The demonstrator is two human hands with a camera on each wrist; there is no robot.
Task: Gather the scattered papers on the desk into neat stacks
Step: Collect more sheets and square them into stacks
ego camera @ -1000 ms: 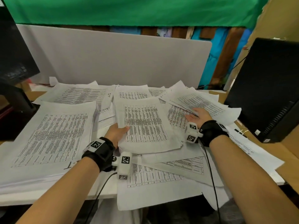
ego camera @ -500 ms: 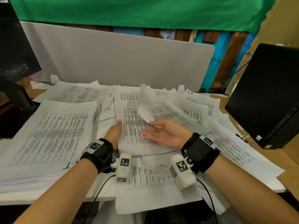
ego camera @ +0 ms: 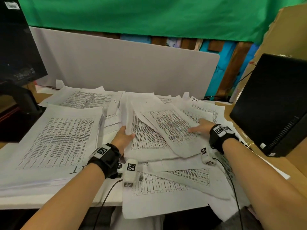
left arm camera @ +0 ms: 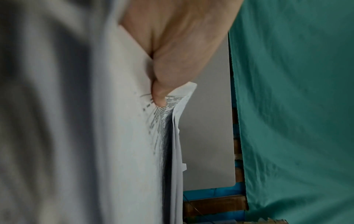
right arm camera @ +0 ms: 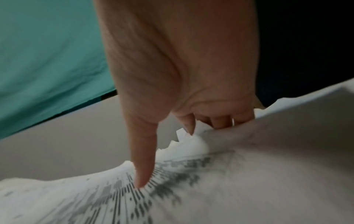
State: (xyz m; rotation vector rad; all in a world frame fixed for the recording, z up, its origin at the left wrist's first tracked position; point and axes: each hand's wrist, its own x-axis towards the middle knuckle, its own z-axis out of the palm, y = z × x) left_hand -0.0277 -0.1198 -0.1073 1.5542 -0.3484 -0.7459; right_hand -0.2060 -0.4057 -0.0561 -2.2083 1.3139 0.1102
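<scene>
White printed papers cover the desk. A middle bundle lies in front of me. My left hand grips its left edge, thumb on top. In the left wrist view my left hand presses its thumb onto the paper, with the fingers hidden behind. A slanted sheet lies on the bundle. My right hand pinches its right edge. In the right wrist view my right hand has its thumb on the print and its fingers curled under the sheet. A tidy thick stack lies at the left.
More sheets lie at the back left, at the right marked "H.R", and loose over the front edge. A black computer tower stands at the right, a monitor at the left, a grey divider panel behind.
My right hand has brought sheets from the right pile leftwards onto the middle bundle and now holds their right edge. My left hand stayed at the bundle's left edge.
</scene>
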